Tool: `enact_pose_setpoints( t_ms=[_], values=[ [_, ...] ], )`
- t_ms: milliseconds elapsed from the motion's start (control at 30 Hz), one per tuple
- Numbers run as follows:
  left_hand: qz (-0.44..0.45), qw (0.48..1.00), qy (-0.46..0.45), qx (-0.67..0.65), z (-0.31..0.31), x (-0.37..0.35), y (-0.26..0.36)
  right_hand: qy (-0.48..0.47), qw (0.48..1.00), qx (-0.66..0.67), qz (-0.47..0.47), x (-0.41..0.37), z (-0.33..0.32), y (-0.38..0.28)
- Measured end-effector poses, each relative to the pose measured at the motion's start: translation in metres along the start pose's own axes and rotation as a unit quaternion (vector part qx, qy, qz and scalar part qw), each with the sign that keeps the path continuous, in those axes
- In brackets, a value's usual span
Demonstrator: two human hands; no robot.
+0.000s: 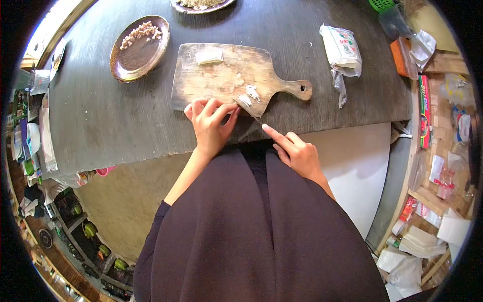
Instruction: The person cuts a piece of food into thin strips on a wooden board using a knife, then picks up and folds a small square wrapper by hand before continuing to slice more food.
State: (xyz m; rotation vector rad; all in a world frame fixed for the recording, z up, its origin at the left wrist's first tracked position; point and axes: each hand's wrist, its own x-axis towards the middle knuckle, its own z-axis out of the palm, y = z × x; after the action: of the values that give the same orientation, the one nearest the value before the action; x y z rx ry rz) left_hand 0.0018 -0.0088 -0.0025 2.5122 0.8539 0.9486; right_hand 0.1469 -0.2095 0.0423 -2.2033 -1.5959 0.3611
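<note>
A wooden cutting board (201, 80) lies near the front edge of the dark table. My right hand (301, 153) grips a knife (257, 120), index finger stretched along it; the blade points left over the board's front edge. My left hand (211, 126) is closed at that edge, fingertips bent down beside the blade tip. Whatever those fingers press is mostly hidden. Thin white strips (252, 92) lie on the board just beyond the blade, with a few pale slivers (238, 79) close by. A white block (209, 56) rests near the board's far edge.
On the dark table (136, 116), a brown oval plate (133, 60) with small chopped pieces stands left of the board. Another plate (201, 9) of pale food is at the back. A white plastic packet (342, 50) lies to the right. Cluttered shelves line both sides.
</note>
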Motion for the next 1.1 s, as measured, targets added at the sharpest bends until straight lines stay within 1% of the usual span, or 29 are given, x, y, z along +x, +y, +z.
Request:
enact_pose_setpoints(
  t_ms=[267, 433, 600, 867, 967, 1033, 1100],
  values=[
    [-0.001, 1.000, -0.005, -0.005, 0.001, -0.001, -0.001, -0.014, 1.000, -0.012, 0.005, 0.008, 0.005, 0.000],
    [-0.004, 1.000, -0.006, -0.005, -0.002, -0.001, -0.001, 0.016, 1.000, -0.004, -0.008, 0.006, 0.011, 0.003],
    [0.004, 1.000, 0.006, -0.003, 0.001, -0.001, -0.001, 0.001, 1.000, 0.001, -0.004, 0.004, 0.005, 0.001],
    [0.002, 1.000, 0.001, 0.000, -0.001, 0.000, 0.000, -0.009, 1.000, 0.006, 0.000, 0.006, 0.002, -0.001],
    [0.001, 1.000, 0.002, 0.001, -0.001, 0.000, 0.000, -0.007, 1.000, -0.004, 0.003, 0.007, 0.005, -0.001],
    [0.001, 1.000, 0.001, 0.001, 0.000, -0.001, 0.001, -0.008, 0.999, -0.039, -0.007, 0.009, 0.007, -0.001],
    [0.005, 1.000, 0.002, 0.005, 0.000, 0.000, 0.000, 0.001, 0.999, -0.035, -0.008, 0.008, 0.010, 0.000]
  ],
)
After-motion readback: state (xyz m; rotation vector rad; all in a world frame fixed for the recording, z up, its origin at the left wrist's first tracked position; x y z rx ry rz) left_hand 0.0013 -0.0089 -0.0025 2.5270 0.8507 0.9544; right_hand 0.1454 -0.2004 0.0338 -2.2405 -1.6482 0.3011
